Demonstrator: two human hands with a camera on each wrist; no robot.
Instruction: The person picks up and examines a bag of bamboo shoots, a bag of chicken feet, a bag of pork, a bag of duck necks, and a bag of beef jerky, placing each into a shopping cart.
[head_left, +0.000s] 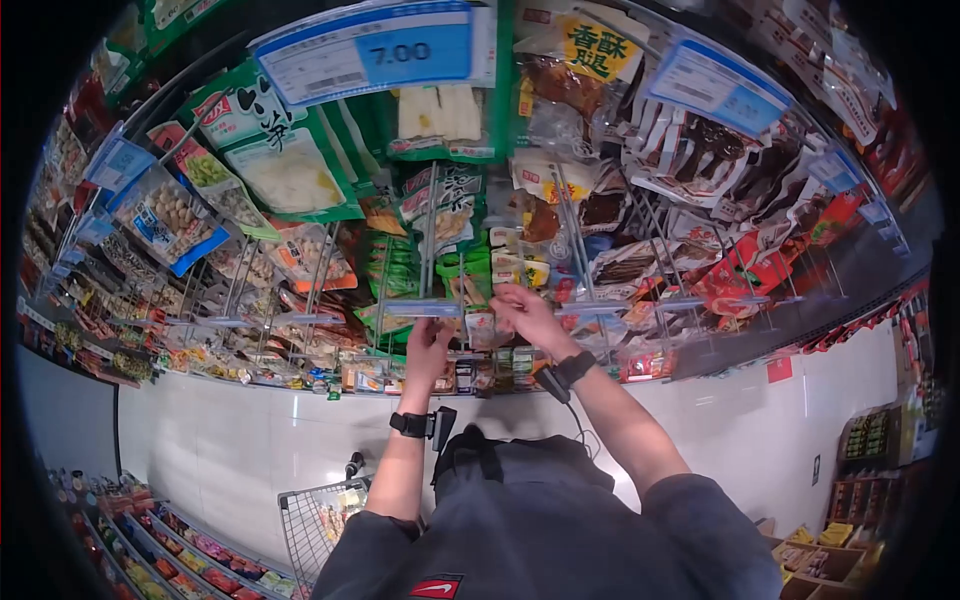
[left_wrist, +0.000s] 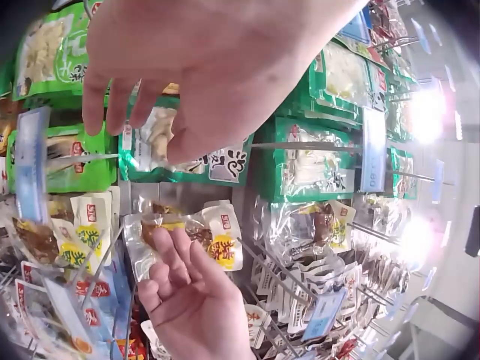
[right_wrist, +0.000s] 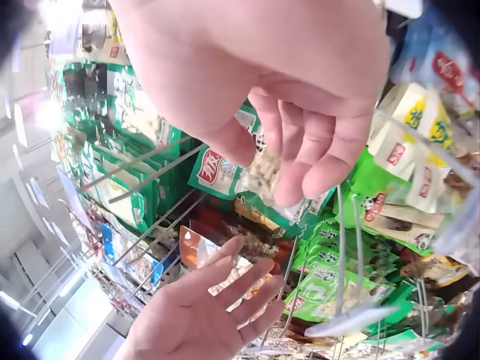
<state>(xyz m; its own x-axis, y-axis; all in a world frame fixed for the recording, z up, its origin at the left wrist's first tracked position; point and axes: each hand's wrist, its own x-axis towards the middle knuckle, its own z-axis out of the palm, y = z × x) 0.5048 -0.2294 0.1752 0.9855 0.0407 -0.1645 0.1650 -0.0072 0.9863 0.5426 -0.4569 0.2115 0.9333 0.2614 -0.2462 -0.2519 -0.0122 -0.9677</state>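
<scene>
My left hand is raised before the lower hanging packets, and my right hand is beside it to the right. In the left wrist view, my left hand hangs over a green-edged packet; my right hand has loosely bent fingers near a clear packet with a cream label. The right wrist view shows my right hand with bent fingers before a green-edged packet, contact unclear. Below it, the left hand is palm up with fingers spread. Neither hand visibly holds anything.
Metal hooks and price tags project from the rack around the hands. Large green packets hang at upper left, dark meat packets at upper right. A wire cart stands at lower left, beside the person.
</scene>
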